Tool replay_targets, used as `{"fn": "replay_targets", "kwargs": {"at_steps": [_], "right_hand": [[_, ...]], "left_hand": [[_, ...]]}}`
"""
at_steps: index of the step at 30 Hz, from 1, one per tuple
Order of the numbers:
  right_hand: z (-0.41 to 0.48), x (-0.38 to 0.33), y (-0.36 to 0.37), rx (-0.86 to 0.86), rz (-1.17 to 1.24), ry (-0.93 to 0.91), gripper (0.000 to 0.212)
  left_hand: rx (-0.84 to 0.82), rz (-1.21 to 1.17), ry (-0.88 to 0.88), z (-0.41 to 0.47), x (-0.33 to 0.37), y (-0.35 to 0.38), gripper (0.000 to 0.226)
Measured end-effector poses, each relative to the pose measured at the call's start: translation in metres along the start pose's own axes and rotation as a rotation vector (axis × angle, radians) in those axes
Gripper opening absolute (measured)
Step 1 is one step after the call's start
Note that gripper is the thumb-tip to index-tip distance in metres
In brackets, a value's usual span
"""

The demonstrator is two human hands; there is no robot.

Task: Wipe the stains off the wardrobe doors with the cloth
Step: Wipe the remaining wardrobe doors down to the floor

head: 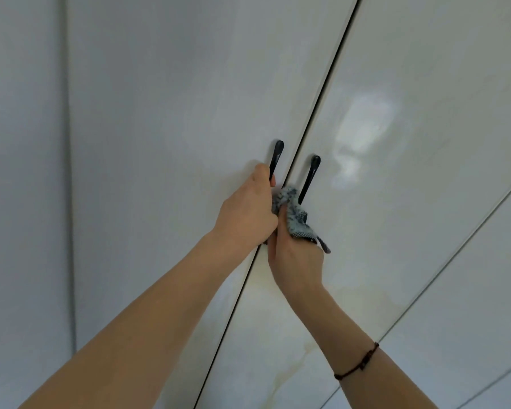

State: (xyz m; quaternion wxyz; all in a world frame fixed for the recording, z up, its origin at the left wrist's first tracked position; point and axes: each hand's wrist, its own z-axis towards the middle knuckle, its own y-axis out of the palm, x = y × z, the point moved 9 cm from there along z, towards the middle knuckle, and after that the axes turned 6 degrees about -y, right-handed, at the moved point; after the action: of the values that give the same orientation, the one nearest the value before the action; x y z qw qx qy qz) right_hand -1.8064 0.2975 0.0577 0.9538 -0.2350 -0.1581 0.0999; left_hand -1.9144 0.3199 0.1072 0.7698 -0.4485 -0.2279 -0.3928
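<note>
Head view: gripping the left handle (276,156) with left hand (248,208), pinching grey cloth (296,217) just beside the right handle (309,178) with right hand (295,261).

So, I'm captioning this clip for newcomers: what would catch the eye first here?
The left hand grips the left black door handle at mid-frame. Beside it the right hand holds a crumpled grey cloth by the right handle. A bright glare patch lies on the right door.

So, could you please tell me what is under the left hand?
The left hand grips the slim black handle of the left glossy white door; only the handle's top shows, its lower part is covered.
</note>
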Motion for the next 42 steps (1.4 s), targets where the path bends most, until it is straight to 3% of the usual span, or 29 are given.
{"fn": "replay_targets", "kwargs": {"at_steps": [4,8,11,17,20,24,26,31,35,38,40,42], "right_hand": [[0.013,-0.001,0.004,0.036,0.017,0.122,0.081],[-0.049,-0.005,0.024,0.006,0.07,0.086,0.053],[-0.079,0.028,0.021,-0.094,0.176,0.208,0.03],[-0.016,0.111,-0.032,0.043,0.359,0.472,0.029],[-0.017,0.09,-0.017,-0.013,0.317,0.367,0.029],[-0.069,0.029,0.034,-0.227,0.342,0.187,0.032],[-0.066,0.029,0.039,-0.266,0.377,0.225,0.03],[-0.028,0.037,0.037,-0.115,0.608,0.397,0.03],[-0.089,0.009,0.076,-0.298,0.503,0.269,0.038],[-0.1,-0.001,0.087,-0.406,0.469,0.217,0.046],[-0.069,0.006,0.075,-0.349,0.495,0.266,0.046],[-0.034,0.022,0.05,-0.148,0.621,0.372,0.047]], "left_hand": [[0.023,0.009,0.009,0.001,0.0,0.0,0.038],[0.012,0.03,0.027,-0.003,-0.001,0.0,0.04],[0.013,0.045,0.028,-0.004,0.0,0.001,0.04],[0.115,0.086,0.031,-0.004,0.002,0.003,0.047],[0.095,0.054,0.042,-0.004,0.0,0.006,0.047],[-0.014,-0.011,0.055,-0.005,-0.001,0.005,0.05],[-0.047,-0.02,0.066,-0.004,-0.002,0.003,0.051],[-0.095,-0.178,0.023,0.001,-0.009,-0.004,0.05],[-0.004,-0.231,0.054,-0.015,-0.019,-0.021,0.053],[0.064,-0.075,0.008,-0.034,-0.041,-0.03,0.038],[0.035,0.053,-0.092,-0.041,-0.062,-0.025,0.02],[-0.014,0.121,-0.159,-0.049,-0.077,-0.011,0.012]]}}
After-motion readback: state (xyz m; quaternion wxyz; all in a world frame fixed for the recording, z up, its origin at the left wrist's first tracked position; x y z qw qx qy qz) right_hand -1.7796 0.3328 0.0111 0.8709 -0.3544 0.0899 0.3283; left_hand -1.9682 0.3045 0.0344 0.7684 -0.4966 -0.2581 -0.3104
